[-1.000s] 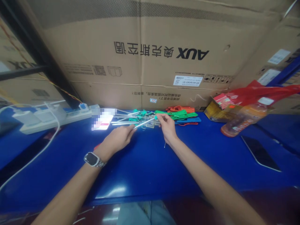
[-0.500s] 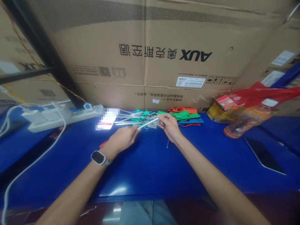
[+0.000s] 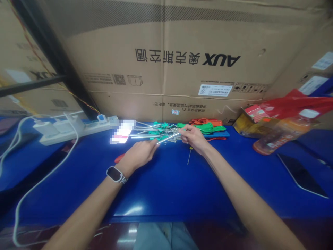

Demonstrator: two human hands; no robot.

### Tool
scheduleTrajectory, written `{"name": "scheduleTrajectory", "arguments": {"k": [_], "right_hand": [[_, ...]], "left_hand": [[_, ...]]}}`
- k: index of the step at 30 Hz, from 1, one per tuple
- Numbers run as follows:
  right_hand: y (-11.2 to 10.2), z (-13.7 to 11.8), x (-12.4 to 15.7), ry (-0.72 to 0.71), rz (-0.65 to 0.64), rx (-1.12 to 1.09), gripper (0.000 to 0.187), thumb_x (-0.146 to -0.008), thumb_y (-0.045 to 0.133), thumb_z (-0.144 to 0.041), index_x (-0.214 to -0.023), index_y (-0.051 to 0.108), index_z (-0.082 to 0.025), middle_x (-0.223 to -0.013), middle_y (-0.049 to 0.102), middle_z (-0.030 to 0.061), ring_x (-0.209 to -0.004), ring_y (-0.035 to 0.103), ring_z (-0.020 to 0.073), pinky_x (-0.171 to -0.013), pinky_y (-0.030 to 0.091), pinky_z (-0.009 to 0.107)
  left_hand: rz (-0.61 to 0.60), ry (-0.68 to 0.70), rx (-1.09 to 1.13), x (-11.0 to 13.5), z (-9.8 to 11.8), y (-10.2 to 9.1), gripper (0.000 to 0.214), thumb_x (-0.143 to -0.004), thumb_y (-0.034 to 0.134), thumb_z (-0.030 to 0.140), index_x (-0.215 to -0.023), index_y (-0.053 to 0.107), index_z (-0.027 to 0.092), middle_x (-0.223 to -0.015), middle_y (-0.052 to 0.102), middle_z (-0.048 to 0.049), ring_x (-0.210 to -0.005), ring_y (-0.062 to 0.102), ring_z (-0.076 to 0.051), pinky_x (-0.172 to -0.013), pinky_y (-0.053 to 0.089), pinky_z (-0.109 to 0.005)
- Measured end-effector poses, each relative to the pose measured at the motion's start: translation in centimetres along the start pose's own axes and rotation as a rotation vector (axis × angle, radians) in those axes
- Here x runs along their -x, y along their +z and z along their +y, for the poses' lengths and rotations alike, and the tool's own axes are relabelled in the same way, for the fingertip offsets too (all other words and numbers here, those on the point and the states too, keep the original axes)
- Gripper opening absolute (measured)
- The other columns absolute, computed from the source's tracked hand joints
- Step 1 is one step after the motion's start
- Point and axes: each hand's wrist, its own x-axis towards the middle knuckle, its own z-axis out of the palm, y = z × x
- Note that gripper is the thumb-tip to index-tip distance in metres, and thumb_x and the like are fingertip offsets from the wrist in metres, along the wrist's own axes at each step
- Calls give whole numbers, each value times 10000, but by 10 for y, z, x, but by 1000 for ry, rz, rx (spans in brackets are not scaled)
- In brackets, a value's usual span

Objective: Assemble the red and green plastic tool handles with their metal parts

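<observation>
Slender silvery metal rod (image 3: pixel 167 139) slants between my two hands, above the glossy blue tabletop (image 3: pixel 166 189). My left hand (image 3: pixel 140 152) is curled closed round its near end, palm side hidden; my right hand (image 3: pixel 194 138) has thumb and fingertips pinched together on its far end, and I can't tell whether some small piece is tucked in there too. A second ago a bit of green showed at those right fingertips; now I see none. Just below my right hand, the short thin pin with a round yellow head (image 3: pixel 189 155) had only its lower end showing; now its head is uncovered. Everything sits further right in view than before. More of the smooth red piece (image 3: pixel 119 158) shows behind my left wrist, the rest covered, so I can't say whether it touches my hand. Beyond my fingers, the heap of silvery rods with mint-green plastic pieces (image 3: pixel 153 133) is too tangled to count, and my right hand hides part of the bright green flat plastic pieces (image 3: pixel 212 127)
</observation>
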Motion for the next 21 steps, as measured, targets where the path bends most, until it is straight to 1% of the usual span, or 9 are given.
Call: {"name": "scheduleTrajectory", "arguments": {"k": [5, 7, 9, 11, 13, 14, 16, 18, 21], "right_hand": [[0, 4, -2, -57, 8, 166, 500, -627, 803, -619, -736, 524, -219, -487, 523, -68, -419, 381, 80, -428, 255, 223], [1, 5, -2, -55, 61, 203, 501, -683, 729, -678, -769, 517, -231, -497, 509, -73, -416, 359, 86, -424, 245, 227], [-1, 6, -3, -78, 161, 305, 496, -774, 618, -706, -708, 465, -238, -494, 458, -71, -436, 343, 97, -437, 239, 237], [-4, 7, -3, -136, 250, 489, 532, -844, 546, -669, -596, 359, -237, -472, 363, -60, -468, 320, 109, -465, 228, 252], [-6, 7, -4, -194, 264, 657, 563, -879, 520, -593, -524, 266, -238, -463, 282, -46, -489, 285, 113, -488, 205, 266], [-6, 8, -4, -205, 247, 696, 561, -886, 506, -559, -505, 246, -239, -463, 258, -42, -490, 269, 114, -492, 194, 271], [-5, 9, -6, -192, 194, 665, 530, -885, 479, -519, -496, 250, -243, -466, 251, -40, -481, 260, 112, -488, 189, 273], [0, 11, -6, -166, 164, 545, 490, -861, 488, -514, -511, 277, -245, -473, 267, -44, -468, 268, 108, -471, 201, 268], [11, 15, -6, -148, 212, 334, 451, -811, 547, -518, -538, 317, -243, -481, 290, -57, -448, 261, 95, -441, 204, 255]], "left_hand": [[3, -5, -24, -1, 0, 1, 373, -1040, 245, 387, -994, 555, 184, -803, 688, -105, -717, 673, -288, -625, 415, -344], [17, -11, -16, -2, 0, 1, 377, -1039, 242, 385, -997, 559, 184, -809, 690, -108, -716, 672, -285, -628, 419, -345], [25, -9, -2, -2, 1, 2, 365, -1034, 257, 377, -994, 564, 184, -813, 691, -106, -711, 670, -273, -631, 423, -340], [17, 1, 8, -2, 3, 2, 347, -1028, 278, 371, -983, 568, 186, -818, 692, -101, -710, 669, -261, -634, 428, -333], [4, 10, 3, -2, 5, 1, 338, -1027, 285, 370, -981, 567, 189, -831, 696, -98, -717, 672, -256, -638, 432, -330], [-1, 12, -5, -2, 6, 1, 338, -1028, 283, 371, -986, 565, 190, -837, 697, -98, -723, 674, -257, -640, 434, -330], [-3, 15, -16, -2, 7, 2, 343, -1032, 272, 374, -1000, 560, 189, -842, 698, -101, -731, 676, -266, -645, 437, -336], [1, 26, -14, -2, 8, 2, 351, -1036, 263, 378, -1009, 556, 187, -843, 696, -105, -733, 675, -276, -646, 438, -343], [13, 31, -13, -2, 8, 3, 350, -1040, 258, 380, -1015, 548, 186, -840, 695, -107, -732, 676, -283, -644, 432, -346]]}}
